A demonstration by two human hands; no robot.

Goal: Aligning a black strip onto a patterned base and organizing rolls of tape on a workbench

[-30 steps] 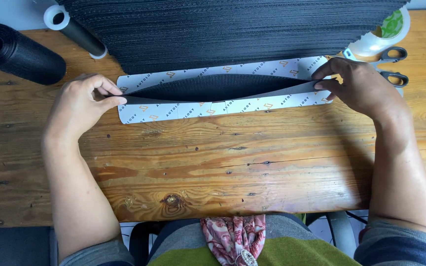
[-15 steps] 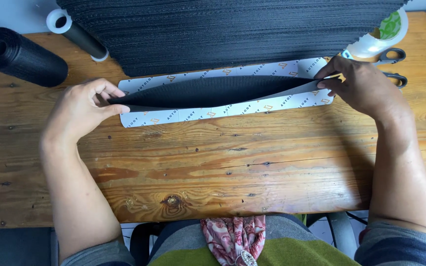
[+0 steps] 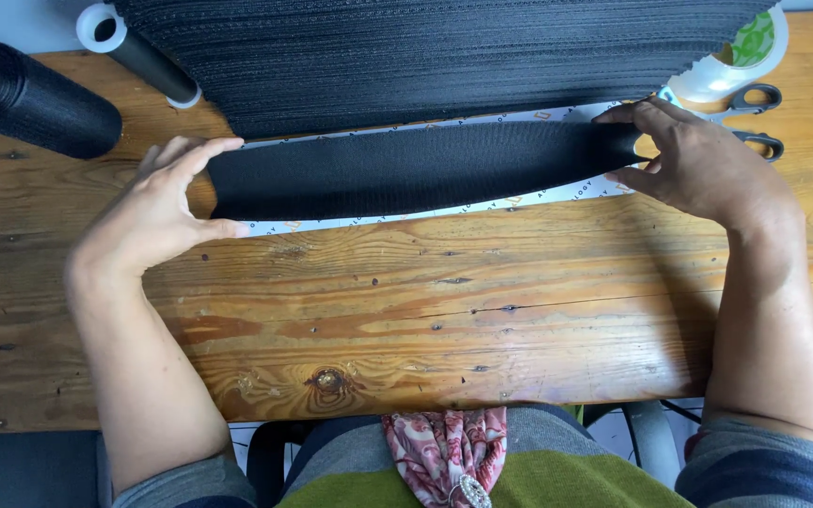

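On the table: a wooden table (image 3: 444, 310) with knots and dark nail spots, everything laid out along its far half.

Strip: a long black strip (image 3: 416, 169) of woven, hook-and-loop-looking tape lies flat across the table, left to right, sitting on a white backing sheet (image 3: 557, 195) with small printed marks. The white only peeks out along the near and far edges and at the right end.

Left hand: the left hand (image 3: 157, 212) is at the strip's left end, fingers spread and mostly straight. The thumb rests on the white edge on the near side, and the index finger reaches along the far edge. Nothing is pinched, it's flat and open, framing the end.

Right hand: the right hand (image 3: 698, 165) is at the other end, fingers apart and loosely curved. Fingertips touch the strip's right end from the far side, thumb comes in from the near side. Honestly can't tell if it's actually gripping the end or just pressing on it.

Behind the strip: a big slab of ribbed black material (image 3: 444, 56) runs across the far side, just about touching the white sheet.

Far left: a thick black roll (image 3: 35, 99) lying on its side, and next to it a thinner black roll on a white core (image 3: 134, 52).

Far right: a white tape dispenser (image 3: 731, 61) with a green label, and a pair of black-handled scissors (image 3: 755, 118) just beyond the right hand.

Near edge: the person's lap, with a green and grey top and a red patterned cloth (image 3: 444, 452).
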